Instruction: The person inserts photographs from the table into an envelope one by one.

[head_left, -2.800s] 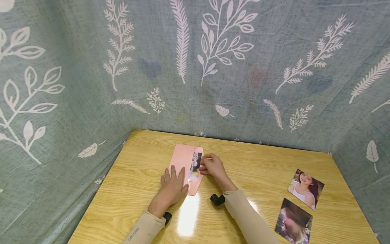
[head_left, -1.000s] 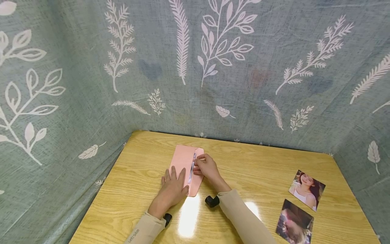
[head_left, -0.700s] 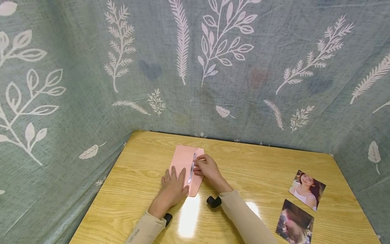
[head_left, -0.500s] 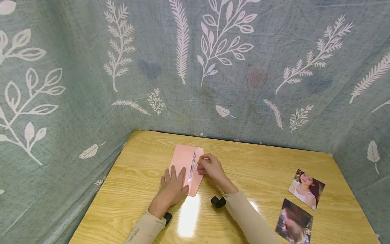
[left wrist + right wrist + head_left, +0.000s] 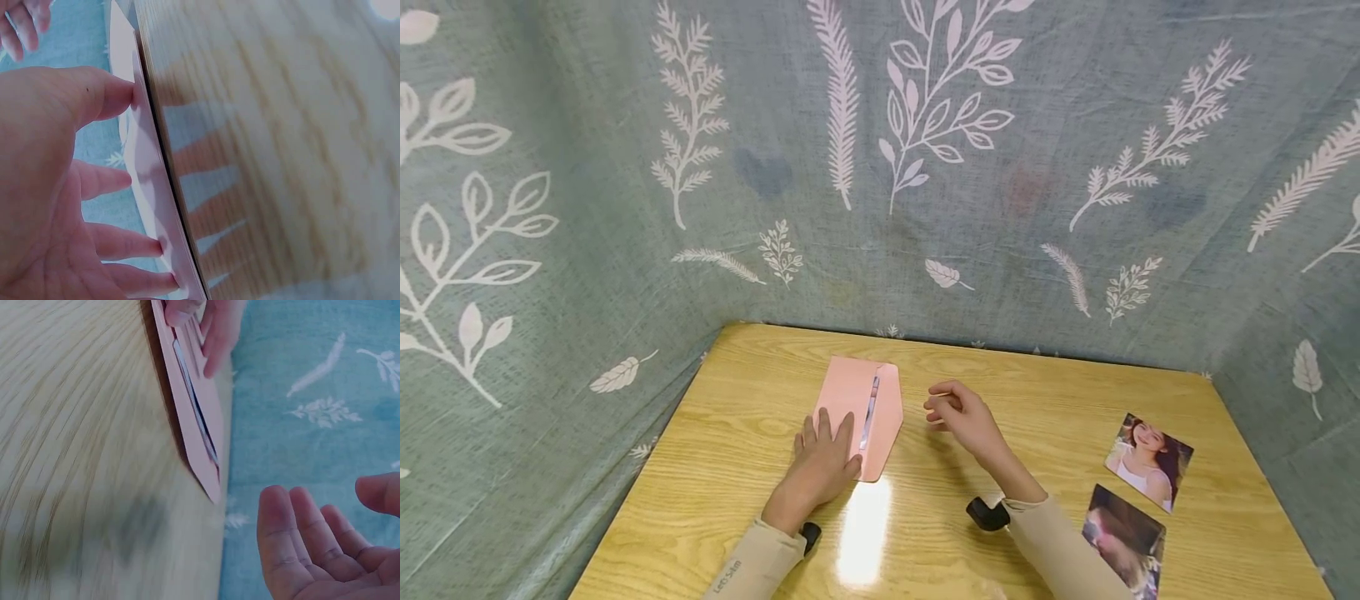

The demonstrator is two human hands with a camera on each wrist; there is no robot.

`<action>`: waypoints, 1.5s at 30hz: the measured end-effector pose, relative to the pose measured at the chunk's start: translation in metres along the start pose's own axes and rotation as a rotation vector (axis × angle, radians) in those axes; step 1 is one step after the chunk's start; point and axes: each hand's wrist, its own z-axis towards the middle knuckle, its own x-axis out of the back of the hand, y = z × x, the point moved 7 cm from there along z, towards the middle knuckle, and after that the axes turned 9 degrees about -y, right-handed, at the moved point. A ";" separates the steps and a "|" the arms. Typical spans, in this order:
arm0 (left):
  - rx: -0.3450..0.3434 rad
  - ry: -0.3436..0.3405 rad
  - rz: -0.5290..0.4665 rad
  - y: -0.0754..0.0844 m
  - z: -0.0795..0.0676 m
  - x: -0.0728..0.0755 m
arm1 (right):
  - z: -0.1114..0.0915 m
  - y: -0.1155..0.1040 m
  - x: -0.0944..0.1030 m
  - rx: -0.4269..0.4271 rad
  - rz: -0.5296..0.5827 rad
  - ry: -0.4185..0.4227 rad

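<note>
A pink envelope [image 5: 845, 387] lies on the wooden table with its flap [image 5: 889, 417] spread out to the right. Only a thin strip of a photo [image 5: 870, 412] shows at the envelope's mouth; the rest of it is hidden inside. My left hand [image 5: 823, 458] rests on the envelope's near left part, fingers spread, and in the left wrist view its fingertips press on the pink paper [image 5: 145, 147]. To the right of the flap, my right hand [image 5: 966, 421] hovers apart from the envelope with loosely bent fingers, holding nothing.
At the table's right side lie two more photos, one of a person in a white top [image 5: 1150, 461] and a darker one [image 5: 1123, 537] nearer the front. A patterned grey-green curtain [image 5: 880, 275] hangs behind the table [image 5: 760, 358] and along its sides.
The photo has slid left into the envelope, pushed by my right hand. That hand has then let go and moved off to the right. My left hand has stayed on the envelope.
</note>
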 end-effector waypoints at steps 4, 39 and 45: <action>-0.009 0.004 -0.011 0.001 0.000 0.000 | -0.019 -0.001 0.016 0.020 -0.063 0.017; -0.022 0.006 0.002 -0.001 -0.002 -0.001 | -0.189 0.053 0.158 -0.036 -0.704 0.525; -0.026 0.015 -0.008 -0.001 -0.002 0.000 | -0.211 0.073 0.176 -0.184 -0.788 0.472</action>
